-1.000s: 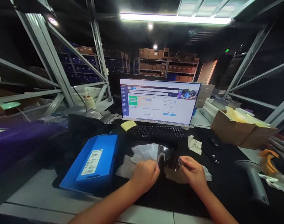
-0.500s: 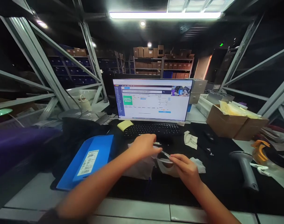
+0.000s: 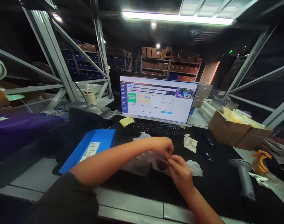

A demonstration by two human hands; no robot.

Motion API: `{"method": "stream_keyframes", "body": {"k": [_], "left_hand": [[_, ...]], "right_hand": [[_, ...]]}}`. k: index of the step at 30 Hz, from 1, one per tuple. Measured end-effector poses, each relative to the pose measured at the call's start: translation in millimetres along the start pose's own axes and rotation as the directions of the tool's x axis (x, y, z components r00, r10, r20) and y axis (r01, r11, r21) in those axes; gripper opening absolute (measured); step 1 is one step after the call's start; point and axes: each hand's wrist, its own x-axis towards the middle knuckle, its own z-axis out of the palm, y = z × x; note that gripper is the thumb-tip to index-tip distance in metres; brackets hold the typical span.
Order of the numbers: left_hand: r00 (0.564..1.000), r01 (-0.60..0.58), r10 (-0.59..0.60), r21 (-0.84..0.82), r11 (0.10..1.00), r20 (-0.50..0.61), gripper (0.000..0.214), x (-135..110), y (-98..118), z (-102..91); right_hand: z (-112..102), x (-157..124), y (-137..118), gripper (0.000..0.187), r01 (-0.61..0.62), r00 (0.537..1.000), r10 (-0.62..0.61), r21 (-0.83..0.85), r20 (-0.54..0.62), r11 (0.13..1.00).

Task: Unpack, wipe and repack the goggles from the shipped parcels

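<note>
My left hand (image 3: 164, 145) reaches across with its fingers curled into a pinch, touching or nearly touching my right hand. Close by, my right hand (image 3: 181, 170) pinches too, and what the fingertips hold is mostly hidden. Below them lies white wrapping (image 3: 137, 166), thin and crumpled, partly covered by my left forearm. A crumpled white sheet (image 3: 195, 168) sits just to the right of my right hand. A blue bin (image 3: 101, 137) with a white printed label (image 3: 92, 150) stands to the left, partly behind my left arm.
Behind my hands are a black keyboard (image 3: 151, 128), a yellow note pad (image 3: 126, 122) and a lit monitor (image 3: 156, 102). On the right lie a mouse (image 3: 210, 142), a grey barcode scanner (image 3: 243, 177), an orange tape dispenser (image 3: 261, 163) and a cardboard box (image 3: 228, 127).
My left hand has moved right, next to my right hand. The thin, shiny clear strip seen between the hands before is now mostly hidden. The camera view has turned slightly left and tilted.
</note>
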Motion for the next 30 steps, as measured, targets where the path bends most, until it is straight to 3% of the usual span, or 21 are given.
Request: {"method": "stream_keyframes", "body": {"k": [1,3,5,7,8,9,10,11,12,14,16,21,23,27,30], "left_hand": [[0.999,-0.019,0.017,-0.049,0.999,-0.034,0.01,-1.3,0.1,-1.3],[0.979,-0.018,-0.008,-0.124,0.992,-0.204,0.015,-10.9,0.8,-1.3],[0.898,0.017,-0.09,-0.171,0.985,-0.43,0.025,-30.9,0.6,5.9],[0.752,0.082,-0.199,-0.211,0.974,-0.628,0.034,-57.3,-2.7,23.9],[0.659,0.125,-0.263,-0.242,0.962,-0.705,0.035,-70.2,-5.7,36.8],[0.501,0.162,-0.351,-0.312,0.936,-0.791,0.029,-81.5,-9.2,51.3],[0.423,0.2,-0.418,-0.367,0.908,-0.804,0.021,-90.1,-12.6,66.5],[0.453,0.261,-0.461,-0.382,0.887,-0.763,0.016,-95.5,-15.4,81.3],[0.515,0.325,-0.483,-0.36,0.874,-0.708,0.014,-97.5,-17.0,94.6],[0.555,0.397,-0.506,-0.324,0.858,-0.66,0.017,-92.6,-16.7,113.1],[0.54,0.448,-0.52,-0.297,0.843,-0.662,0.021,-81.3,-13.4,119.3],[0.469,0.535,-0.541,-0.263,0.803,-0.699,0.014,-63.2,-11.3,112.9],[0.485,0.516,-0.505,-0.232,0.824,-0.714,0.016,-64.2,-11.8,115.4],[0.561,0.394,-0.355,-0.137,0.909,-0.747,0.022,-73.0,-7.3,128.9],[0.564,0.299,-0.251,-0.089,0.95,-0.786,0.032,-82.1,-2.7,137.1]], "right_hand": [[-0.8,0.1,-0.4,0.031,-0.017,1.0,0.017,-0.003,-0.014,1.0],[-3.0,1.0,0.5,0.029,-0.082,0.996,0.082,-0.001,-0.037,0.997],[-5.5,2.5,3.9,0.025,-0.198,0.979,0.199,0.017,-0.048,0.98],[-7.1,3.9,8.2,0.017,-0.341,0.938,0.343,0.051,-0.05,0.939],[-7.1,4.2,10.1,0.014,-0.405,0.911,0.409,0.075,-0.049,0.911],[-6.6,4.3,11.4,0.014,-0.46,0.884,0.466,0.102,-0.042,0.882],[-5.4,3.9,12.0,0.015,-0.505,0.858,0.512,0.13,-0.03,0.853],[-3.7,3.1,11.6,0.017,-0.538,0.837,0.546,0.155,-0.014,0.828],[-1.7,2.1,10.4,0.019,-0.562,0.822,0.569,0.174,0.005,0.809],[2.5,-0.3,5.9,0.021,-0.586,0.807,0.588,0.183,0.05,0.789],[5.5,-2.1,-0.1,0.02,-0.589,0.808,0.581,0.17,0.096,0.79],[7.2,-3.1,-11.1,0.019,-0.573,0.818,0.553,0.145,0.156,0.807],[7.3,-3.9,-11.6,0.018,-0.546,0.836,0.526,0.142,0.156,0.826],[5.9,-6.5,-7.6,0.016,-0.477,0.878,0.472,0.084,0.077,0.875],[2.9,-7.0,-5.7,0.016,-0.447,0.895,0.446,0.036,0.02,0.894]]}}
